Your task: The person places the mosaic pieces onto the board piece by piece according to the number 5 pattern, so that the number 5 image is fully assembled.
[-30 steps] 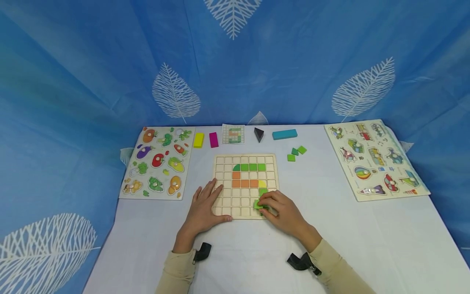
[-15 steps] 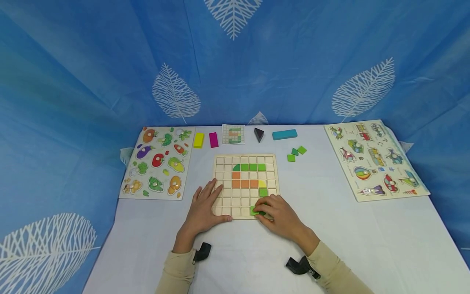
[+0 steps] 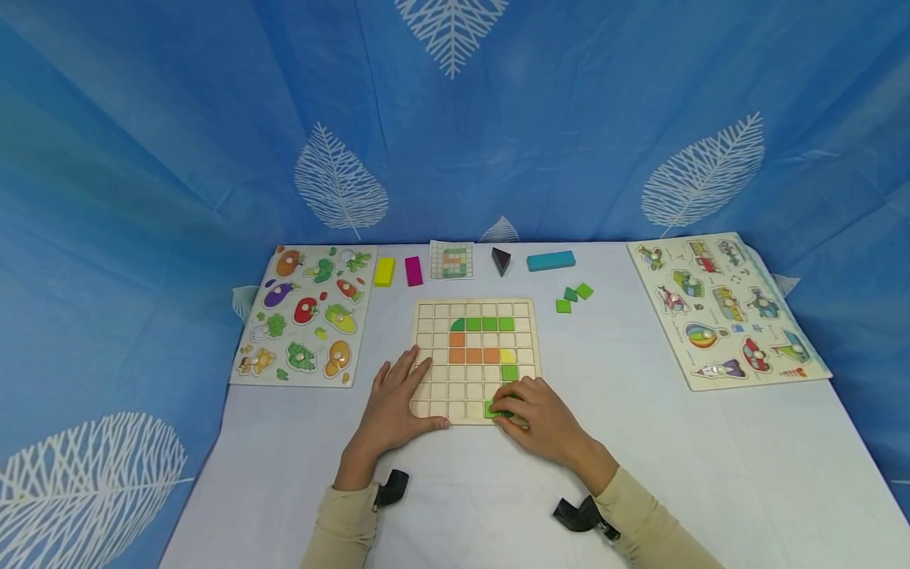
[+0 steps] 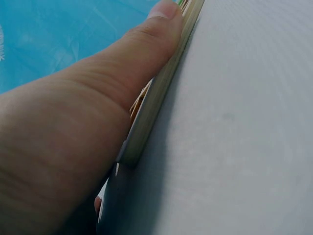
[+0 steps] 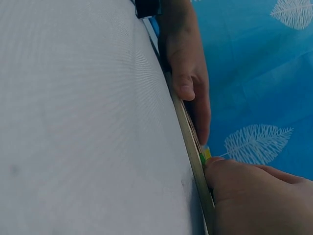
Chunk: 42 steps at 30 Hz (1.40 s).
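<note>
Blue cloth with white leaf prints [image 3: 341, 182] hangs behind and around a white table [image 3: 711, 458].

Two large peg puzzles lie flat at the sides: a vegetable board [image 3: 306, 314] to the left, a vehicle board [image 3: 728, 307] to the right, well apart from each other.

Centre: one wooden grid board [image 3: 475, 359]. Tiles set in its cells, those in view: four green in the top run (the leftmost rounded), four orange [image 3: 473, 355], one yellow-green [image 3: 508, 356], one green [image 3: 509, 371] under that.

Left hand [image 3: 393, 403] lies flat, fingers straight, on the board's near-left corner; thumb along the near edge, as the left wrist view confirms.

Right hand [image 3: 538, 419], fingers curled, pinches one green tile [image 3: 492, 408] at the bottom row, right of centre; the tile touches the board.

Back row, left to right: one yellow block [image 3: 385, 271], one magenta block [image 3: 414, 270], one pattern card [image 3: 452, 259], one dark wedge [image 3: 501, 260], one teal bar [image 3: 550, 260].

Three loose green tiles [image 3: 573, 296] cluster just right of the board's far corner.
</note>
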Motion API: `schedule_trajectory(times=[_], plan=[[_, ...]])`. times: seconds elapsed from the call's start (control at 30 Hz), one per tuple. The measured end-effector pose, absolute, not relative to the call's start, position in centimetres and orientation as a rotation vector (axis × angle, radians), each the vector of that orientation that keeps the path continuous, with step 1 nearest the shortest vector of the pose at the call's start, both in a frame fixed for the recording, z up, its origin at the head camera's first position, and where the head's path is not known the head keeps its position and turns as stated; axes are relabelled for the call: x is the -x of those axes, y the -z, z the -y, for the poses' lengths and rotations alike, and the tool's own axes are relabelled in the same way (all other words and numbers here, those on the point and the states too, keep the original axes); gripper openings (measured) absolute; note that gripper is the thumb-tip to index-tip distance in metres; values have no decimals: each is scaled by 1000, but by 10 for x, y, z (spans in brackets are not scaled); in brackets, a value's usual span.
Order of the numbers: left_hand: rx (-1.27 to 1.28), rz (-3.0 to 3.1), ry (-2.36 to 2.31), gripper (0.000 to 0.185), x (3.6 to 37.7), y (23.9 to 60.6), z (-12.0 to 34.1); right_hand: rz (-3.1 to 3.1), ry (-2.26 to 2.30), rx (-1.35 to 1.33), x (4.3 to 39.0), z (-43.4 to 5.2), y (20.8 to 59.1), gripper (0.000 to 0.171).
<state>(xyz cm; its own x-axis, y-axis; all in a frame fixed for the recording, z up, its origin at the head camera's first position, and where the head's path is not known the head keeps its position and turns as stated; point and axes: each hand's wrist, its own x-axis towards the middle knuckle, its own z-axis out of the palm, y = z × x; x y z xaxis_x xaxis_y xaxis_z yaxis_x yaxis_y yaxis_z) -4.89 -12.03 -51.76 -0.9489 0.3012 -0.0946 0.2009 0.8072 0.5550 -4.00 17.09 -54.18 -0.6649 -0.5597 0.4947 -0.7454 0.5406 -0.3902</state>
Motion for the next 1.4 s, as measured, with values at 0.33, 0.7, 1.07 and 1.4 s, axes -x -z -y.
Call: schedule_trajectory(times=[0.33, 0.7, 1.07, 1.4], plan=[[-396, -2817, -828, 112, 49, 519, 120, 2514, -787, -1083, 40, -173, 538, 12], [-405, -2819, -827, 112, 49, 518, 122, 2397, -924, -997, 46, -181, 540, 16], [-394, -2809, -837, 111, 49, 516, 120, 2566, -923, -319, 97, -243, 539, 17], [-401, -2810, -846, 112, 48, 517, 120, 2807, -708, -118, 122, -254, 539, 40]])
